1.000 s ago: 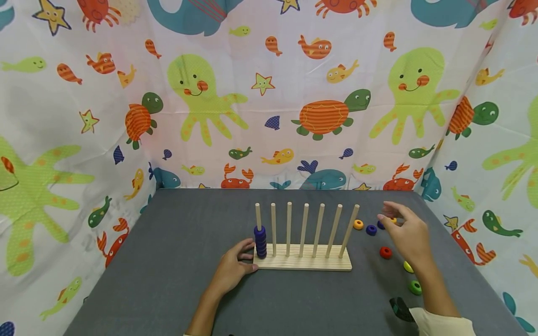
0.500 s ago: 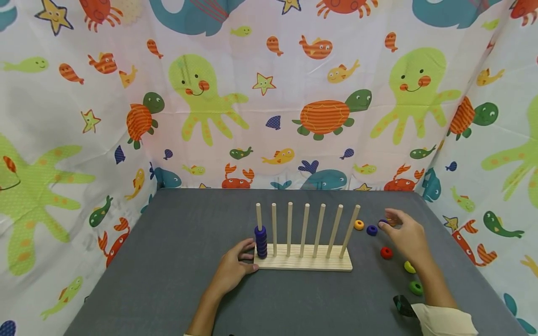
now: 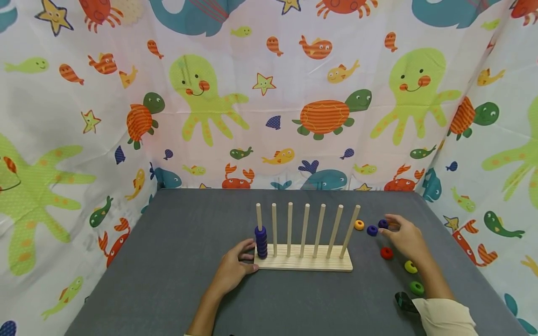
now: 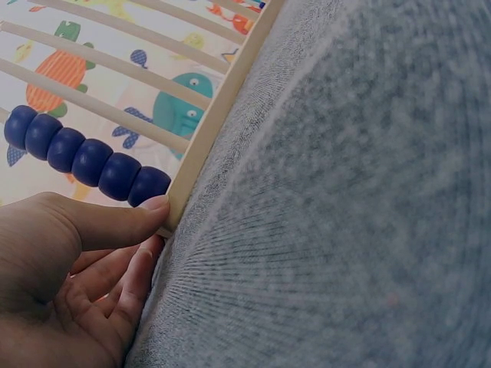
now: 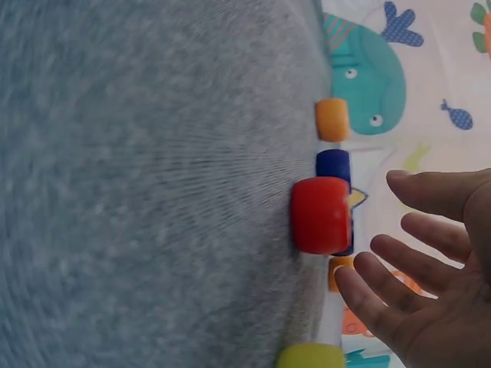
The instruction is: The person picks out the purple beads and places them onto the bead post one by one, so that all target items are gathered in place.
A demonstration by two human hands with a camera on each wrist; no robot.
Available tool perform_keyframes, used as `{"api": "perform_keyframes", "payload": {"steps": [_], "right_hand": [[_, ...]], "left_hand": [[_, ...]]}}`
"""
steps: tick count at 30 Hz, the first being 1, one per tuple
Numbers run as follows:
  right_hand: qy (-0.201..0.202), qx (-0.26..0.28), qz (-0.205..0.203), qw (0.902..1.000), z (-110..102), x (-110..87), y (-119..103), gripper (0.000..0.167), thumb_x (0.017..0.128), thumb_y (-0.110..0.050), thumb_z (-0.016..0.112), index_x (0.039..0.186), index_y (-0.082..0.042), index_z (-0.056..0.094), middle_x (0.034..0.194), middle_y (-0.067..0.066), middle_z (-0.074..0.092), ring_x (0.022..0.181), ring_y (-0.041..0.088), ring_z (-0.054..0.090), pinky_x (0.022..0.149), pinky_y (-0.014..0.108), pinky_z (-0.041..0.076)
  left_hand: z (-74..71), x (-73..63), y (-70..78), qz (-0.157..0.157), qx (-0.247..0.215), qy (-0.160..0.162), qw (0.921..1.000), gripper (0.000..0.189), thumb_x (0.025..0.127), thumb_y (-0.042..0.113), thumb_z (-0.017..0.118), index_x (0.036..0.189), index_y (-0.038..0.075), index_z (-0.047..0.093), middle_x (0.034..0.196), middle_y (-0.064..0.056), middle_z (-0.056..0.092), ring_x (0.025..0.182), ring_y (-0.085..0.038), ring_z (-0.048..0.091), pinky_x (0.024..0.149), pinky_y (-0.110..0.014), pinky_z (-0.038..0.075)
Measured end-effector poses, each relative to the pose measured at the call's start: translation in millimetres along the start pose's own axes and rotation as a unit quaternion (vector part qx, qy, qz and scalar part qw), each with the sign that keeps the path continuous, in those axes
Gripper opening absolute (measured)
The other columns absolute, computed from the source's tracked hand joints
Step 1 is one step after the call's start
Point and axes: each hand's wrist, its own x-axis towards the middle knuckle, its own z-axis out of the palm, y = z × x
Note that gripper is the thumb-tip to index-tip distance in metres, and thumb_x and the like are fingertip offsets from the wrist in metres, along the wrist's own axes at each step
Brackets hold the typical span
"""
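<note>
A wooden peg board (image 3: pixel 302 264) with several upright pegs stands on the grey table. Its leftmost peg carries a stack of dark blue beads (image 3: pixel 261 242). My left hand (image 3: pixel 233 268) grips the left end of the board; in the left wrist view the thumb (image 4: pixel 126 222) presses the base beside the lowest bead. Over to the right, my right hand (image 3: pixel 406 239) hovers with parted fingers at a loose blue bead (image 3: pixel 382 224). Nothing lies between those fingers in the right wrist view, where a red bead (image 5: pixel 320 215) and an orange bead (image 5: pixel 339 273) are close by.
Another blue bead (image 3: pixel 371 230) and an orange one (image 3: pixel 359 225) lie between the board and my right hand. A yellow bead (image 3: pixel 410 267) and a green bead (image 3: pixel 416 288) sit near the right forearm. A sea-animal curtain (image 3: pixel 269 93) hangs behind the table.
My right hand has come down and toward me, from the far orange bead to the blue bead. The left hand keeps its hold on the peg board.
</note>
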Motion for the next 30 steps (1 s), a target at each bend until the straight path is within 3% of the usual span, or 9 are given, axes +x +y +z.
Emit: {"api": "perform_keyframes", "payload": {"steps": [7, 15, 25, 30], "right_hand": [[0.003, -0.011, -0.004, 0.9999, 3, 3.4, 6, 0.063, 0.104, -0.025, 0.069, 0.154, 0.006, 0.045, 0.143, 0.039, 0.056, 0.128, 0.056, 0.055, 0.1, 0.07, 0.049], [-0.021, -0.02, 0.004, 0.9996, 3, 7.2, 10, 0.068, 0.104, -0.027, 0.068, 0.157, 0.006, 0.04, 0.148, 0.04, 0.05, 0.131, 0.057, 0.052, 0.103, 0.073, 0.044], [0.005, -0.024, -0.024, 0.9994, 8, 9.1, 16, 0.055, 0.101, -0.016, 0.07, 0.147, 0.008, 0.052, 0.138, 0.037, 0.057, 0.122, 0.054, 0.057, 0.1, 0.071, 0.047], [-0.001, -0.033, -0.024, 0.9992, 8, 9.9, 16, 0.055, 0.101, -0.016, 0.07, 0.147, 0.008, 0.053, 0.139, 0.039, 0.058, 0.123, 0.055, 0.057, 0.102, 0.074, 0.044]], "left_hand": [[0.0, 0.3, 2.1, -0.004, -0.001, 0.003, 1.0, 0.074, 0.088, 0.002, 0.083, 0.155, 0.009, 0.052, 0.149, -0.012, 0.063, 0.121, -0.03, 0.069, 0.097, -0.048, 0.058], [-0.9, 1.0, 2.2, 0.002, -0.001, 0.001, 1.0, 0.075, 0.087, 0.002, 0.083, 0.155, 0.007, 0.052, 0.148, -0.012, 0.064, 0.12, -0.03, 0.07, 0.095, -0.046, 0.059], [-1.1, 1.0, 0.3, 0.001, 0.0, 0.0, 1.0, 0.075, 0.087, 0.003, 0.084, 0.155, 0.006, 0.052, 0.148, -0.013, 0.064, 0.12, -0.03, 0.07, 0.096, -0.047, 0.059], [-1.2, 0.7, 0.2, -0.001, -0.002, -0.001, 1.0, 0.075, 0.088, 0.003, 0.083, 0.156, 0.007, 0.051, 0.149, -0.012, 0.064, 0.121, -0.029, 0.069, 0.097, -0.048, 0.058]]}}
